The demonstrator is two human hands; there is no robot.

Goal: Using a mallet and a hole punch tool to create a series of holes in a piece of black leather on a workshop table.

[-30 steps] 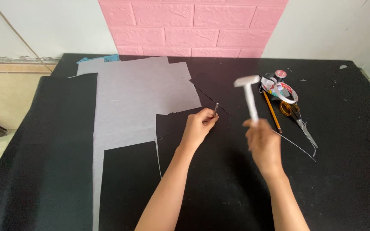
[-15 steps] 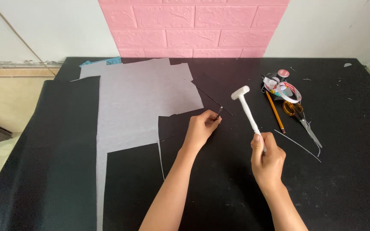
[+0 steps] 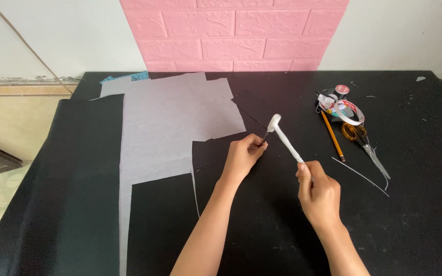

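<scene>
The thin metal punch [image 3: 265, 137] is mostly hidden by the left hand [image 3: 244, 156], whose fingers pinch it upright on the black sheet [image 3: 262, 204]; its tip cannot be made out. The right hand [image 3: 317, 191] is closed round the handle of a white hammer [image 3: 284, 137], whose head sits at the punch's top, beside the grey paper [image 3: 170, 128]

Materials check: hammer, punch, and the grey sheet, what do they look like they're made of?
Hammer in the right hand: probably plastic or nylon, since head and handle are one uniform matte white. Punch in the left hand: likely metal, a thin dark rod, too small to be sure. Grey sheet: looks like thin felt or interfacing; flat, matte, cleanly cut edges, no shine.
</scene>
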